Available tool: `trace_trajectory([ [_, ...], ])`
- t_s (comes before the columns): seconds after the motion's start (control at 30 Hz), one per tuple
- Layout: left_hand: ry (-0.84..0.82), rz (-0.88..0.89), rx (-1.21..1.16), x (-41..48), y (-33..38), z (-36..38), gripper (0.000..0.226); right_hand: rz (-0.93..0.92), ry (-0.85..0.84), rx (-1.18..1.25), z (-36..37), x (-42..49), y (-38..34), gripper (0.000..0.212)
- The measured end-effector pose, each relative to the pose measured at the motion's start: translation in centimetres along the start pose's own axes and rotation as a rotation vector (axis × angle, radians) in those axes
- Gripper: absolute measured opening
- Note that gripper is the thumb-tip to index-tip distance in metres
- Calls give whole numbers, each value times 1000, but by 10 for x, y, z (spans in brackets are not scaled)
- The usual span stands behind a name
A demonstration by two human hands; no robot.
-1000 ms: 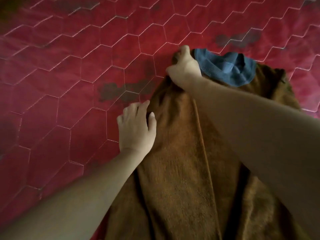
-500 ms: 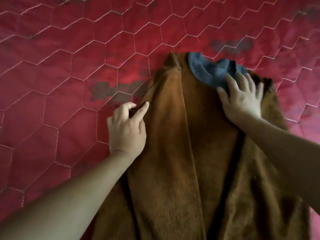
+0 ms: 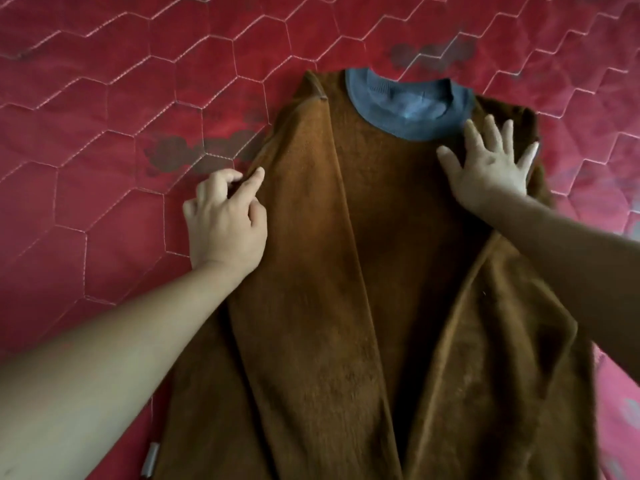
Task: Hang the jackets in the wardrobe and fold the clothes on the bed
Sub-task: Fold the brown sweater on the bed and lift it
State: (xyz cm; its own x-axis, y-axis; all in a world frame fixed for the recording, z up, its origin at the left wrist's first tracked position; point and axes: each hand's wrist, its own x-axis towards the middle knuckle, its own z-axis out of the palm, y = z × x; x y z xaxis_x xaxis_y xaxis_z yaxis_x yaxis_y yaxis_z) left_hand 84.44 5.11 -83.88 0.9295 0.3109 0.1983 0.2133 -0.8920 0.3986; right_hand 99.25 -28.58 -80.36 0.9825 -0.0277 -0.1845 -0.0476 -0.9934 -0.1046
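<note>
The fuzzy brown fleece sweater (image 3: 363, 271) with a blue ribbed collar (image 3: 408, 109) lay flat mid-frame on the red hexagon-quilted bed (image 3: 104, 133), its left side folded inward. The left hand (image 3: 225, 223) pinched that folded edge, apparently squaring it, while the right hand (image 3: 491, 168) pressed spread fingers (image 3: 472, 133) beside the collar, likely anchoring the cloth.

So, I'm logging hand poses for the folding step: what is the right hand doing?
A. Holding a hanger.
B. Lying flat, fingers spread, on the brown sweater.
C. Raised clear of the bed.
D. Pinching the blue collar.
B: the right hand lies flat with its fingers spread on the brown sweater, beside the blue collar.
</note>
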Motion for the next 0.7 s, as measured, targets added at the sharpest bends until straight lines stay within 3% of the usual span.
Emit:
trace_trajectory([
  [0.1,4,14,7,1,0,1,44,-88,127,90,12,-93,1,75],
  [0.2,-17,25,36,3,2,0,48,27,105,284,35,-187,22,85],
  [0.27,-39,71,95,0,7,-7,56,64,90,202,48,-217,36,92],
  [0.4,-240,479,319,-35,29,-29,64,53,-26,-32,51,-216,30,79],
  [0.6,-516,706,293,-208,42,-55,72,-45,-101,-82,51,-262,36,72],
  [0.7,-539,654,322,-254,29,-64,69,-79,-61,-83,63,-322,54,72],
])
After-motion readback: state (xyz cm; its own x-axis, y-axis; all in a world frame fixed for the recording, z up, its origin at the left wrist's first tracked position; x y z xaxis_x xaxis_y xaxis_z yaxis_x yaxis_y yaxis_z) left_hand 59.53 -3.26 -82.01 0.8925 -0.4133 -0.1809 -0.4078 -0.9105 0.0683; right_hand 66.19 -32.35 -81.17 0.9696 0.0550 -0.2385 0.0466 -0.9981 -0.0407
